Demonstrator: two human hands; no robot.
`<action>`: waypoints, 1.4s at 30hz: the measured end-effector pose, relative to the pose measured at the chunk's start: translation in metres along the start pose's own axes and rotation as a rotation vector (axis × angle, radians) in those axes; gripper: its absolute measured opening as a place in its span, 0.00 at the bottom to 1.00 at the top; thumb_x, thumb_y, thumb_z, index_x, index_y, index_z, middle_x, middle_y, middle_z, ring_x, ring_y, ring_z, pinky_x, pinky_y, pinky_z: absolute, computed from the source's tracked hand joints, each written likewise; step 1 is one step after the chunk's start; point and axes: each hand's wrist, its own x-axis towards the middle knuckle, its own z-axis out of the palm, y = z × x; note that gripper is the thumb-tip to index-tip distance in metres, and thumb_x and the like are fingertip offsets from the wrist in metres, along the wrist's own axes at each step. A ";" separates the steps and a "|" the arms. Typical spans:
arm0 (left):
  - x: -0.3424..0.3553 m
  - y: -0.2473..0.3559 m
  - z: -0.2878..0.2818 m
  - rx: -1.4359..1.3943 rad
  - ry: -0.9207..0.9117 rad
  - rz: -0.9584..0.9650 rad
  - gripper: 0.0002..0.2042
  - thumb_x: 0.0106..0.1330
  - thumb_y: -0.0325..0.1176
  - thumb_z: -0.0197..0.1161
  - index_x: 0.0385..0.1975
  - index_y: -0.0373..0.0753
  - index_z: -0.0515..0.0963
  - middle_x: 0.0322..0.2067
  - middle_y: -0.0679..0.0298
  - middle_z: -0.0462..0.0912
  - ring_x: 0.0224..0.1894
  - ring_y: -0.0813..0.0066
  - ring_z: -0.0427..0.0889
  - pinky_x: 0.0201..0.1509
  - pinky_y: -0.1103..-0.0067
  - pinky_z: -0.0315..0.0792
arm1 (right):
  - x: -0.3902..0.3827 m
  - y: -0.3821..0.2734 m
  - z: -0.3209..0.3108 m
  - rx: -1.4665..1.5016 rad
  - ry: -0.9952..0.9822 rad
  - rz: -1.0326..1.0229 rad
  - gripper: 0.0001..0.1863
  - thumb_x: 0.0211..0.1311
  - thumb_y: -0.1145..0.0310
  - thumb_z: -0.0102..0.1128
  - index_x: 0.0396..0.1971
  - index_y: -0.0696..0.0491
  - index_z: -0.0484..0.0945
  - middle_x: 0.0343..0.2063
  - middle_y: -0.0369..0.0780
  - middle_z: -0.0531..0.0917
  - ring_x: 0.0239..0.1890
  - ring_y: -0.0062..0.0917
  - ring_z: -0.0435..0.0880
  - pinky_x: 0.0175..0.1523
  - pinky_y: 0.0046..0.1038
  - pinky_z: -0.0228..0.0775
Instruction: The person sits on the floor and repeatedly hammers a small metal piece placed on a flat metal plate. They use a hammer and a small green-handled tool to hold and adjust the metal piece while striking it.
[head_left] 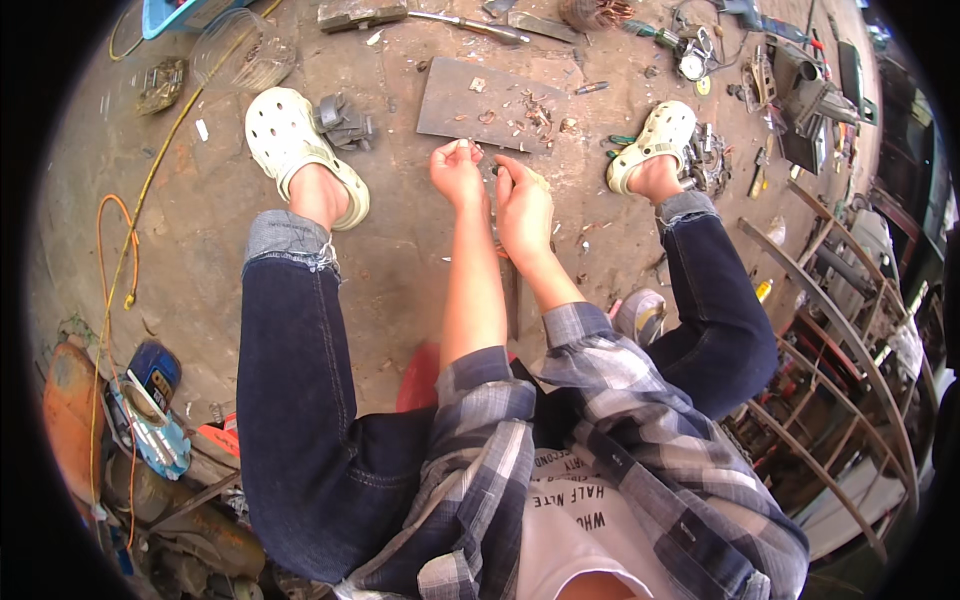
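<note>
My left hand (458, 172) is closed in a pinch just off the near edge of a flat dark metal plate (441, 108). Whatever sits between its fingertips is too small to name. Close beside it, my right hand (524, 208) is also closed, thumb and fingers together. A small dark bit shows at its fingertips, but I cannot make out what it is. On the plate lie a small pale square piece (477, 85) and a scatter of small brown and copper-coloured scraps (537, 115).
A hammer (362, 14) and a screwdriver (480, 29) lie beyond the plate. A clear plastic bowl (243, 50) stands at far left, near a yellow hose (160, 160). Tools and a dial gauge (692, 66) crowd the far right. A metal frame (840, 340) leans at right.
</note>
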 end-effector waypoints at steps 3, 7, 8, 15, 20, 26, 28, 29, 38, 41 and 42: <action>0.003 -0.002 -0.001 0.014 -0.015 -0.004 0.03 0.63 0.20 0.56 0.34 0.30 0.71 0.30 0.55 0.79 0.30 0.71 0.80 0.34 0.78 0.79 | -0.002 -0.004 0.001 0.000 -0.045 0.068 0.15 0.64 0.64 0.48 0.45 0.52 0.78 0.32 0.51 0.82 0.37 0.45 0.81 0.44 0.40 0.72; 0.000 -0.001 0.001 -0.022 0.006 -0.035 0.03 0.64 0.20 0.56 0.35 0.30 0.71 0.32 0.55 0.79 0.32 0.70 0.80 0.37 0.78 0.80 | -0.002 0.007 0.002 0.048 0.009 -0.013 0.15 0.65 0.64 0.48 0.46 0.52 0.78 0.34 0.50 0.82 0.37 0.43 0.82 0.43 0.38 0.72; -0.004 -0.001 0.004 -0.049 0.020 -0.057 0.03 0.64 0.21 0.56 0.36 0.29 0.72 0.32 0.55 0.79 0.32 0.70 0.81 0.37 0.78 0.80 | -0.001 0.013 0.000 0.093 0.041 0.006 0.15 0.65 0.64 0.47 0.46 0.52 0.78 0.34 0.50 0.82 0.37 0.43 0.82 0.43 0.38 0.72; -0.009 0.007 -0.008 -0.152 0.000 -0.190 0.06 0.63 0.24 0.59 0.37 0.30 0.75 0.32 0.56 0.80 0.34 0.70 0.81 0.40 0.77 0.80 | -0.001 0.016 -0.018 0.177 -0.029 0.135 0.14 0.64 0.67 0.50 0.46 0.53 0.78 0.32 0.48 0.82 0.36 0.35 0.83 0.43 0.33 0.72; -0.010 0.010 -0.005 -0.131 0.004 -0.180 0.05 0.62 0.24 0.60 0.35 0.30 0.75 0.32 0.57 0.80 0.31 0.72 0.81 0.38 0.78 0.79 | -0.004 0.016 -0.013 0.084 -0.034 -0.013 0.14 0.62 0.68 0.53 0.46 0.53 0.77 0.37 0.48 0.81 0.41 0.40 0.81 0.46 0.34 0.72; -0.004 0.006 0.003 -0.010 0.046 -0.129 0.04 0.63 0.26 0.59 0.32 0.31 0.75 0.26 0.61 0.79 0.23 0.77 0.77 0.28 0.82 0.74 | -0.003 0.015 -0.008 -0.002 -0.024 -0.206 0.14 0.60 0.70 0.54 0.46 0.54 0.76 0.38 0.48 0.81 0.40 0.41 0.80 0.45 0.36 0.72; -0.004 0.007 0.004 0.006 0.048 -0.142 0.05 0.64 0.27 0.58 0.31 0.32 0.75 0.24 0.62 0.79 0.21 0.78 0.76 0.24 0.83 0.71 | -0.003 0.015 -0.008 -0.026 -0.023 -0.211 0.14 0.59 0.71 0.54 0.45 0.55 0.77 0.36 0.48 0.81 0.39 0.41 0.80 0.44 0.36 0.71; -0.004 0.008 0.004 0.017 0.031 -0.154 0.05 0.64 0.28 0.58 0.30 0.32 0.75 0.23 0.63 0.78 0.21 0.78 0.76 0.23 0.83 0.70 | -0.004 0.015 -0.007 -0.037 -0.023 -0.214 0.14 0.59 0.71 0.54 0.45 0.55 0.77 0.35 0.48 0.81 0.38 0.41 0.80 0.44 0.37 0.71; 0.001 0.024 0.006 0.138 0.015 -0.298 0.07 0.65 0.29 0.57 0.28 0.31 0.76 0.21 0.64 0.77 0.20 0.78 0.75 0.21 0.83 0.68 | 0.002 0.016 -0.004 -0.054 -0.004 -0.257 0.13 0.58 0.71 0.55 0.44 0.54 0.77 0.31 0.47 0.81 0.36 0.42 0.80 0.42 0.38 0.71; 0.001 0.026 0.007 0.177 0.000 -0.293 0.07 0.65 0.28 0.56 0.29 0.30 0.75 0.23 0.63 0.77 0.22 0.76 0.76 0.23 0.82 0.71 | 0.004 0.015 -0.007 -0.070 -0.010 -0.250 0.13 0.57 0.71 0.56 0.43 0.53 0.78 0.29 0.47 0.80 0.35 0.42 0.79 0.41 0.39 0.71; 0.001 0.025 0.008 0.169 0.002 -0.286 0.07 0.65 0.27 0.56 0.30 0.29 0.75 0.24 0.61 0.77 0.23 0.74 0.77 0.25 0.81 0.73 | 0.004 0.012 -0.008 -0.080 -0.018 -0.249 0.13 0.57 0.71 0.56 0.43 0.53 0.78 0.28 0.47 0.80 0.34 0.42 0.79 0.40 0.39 0.71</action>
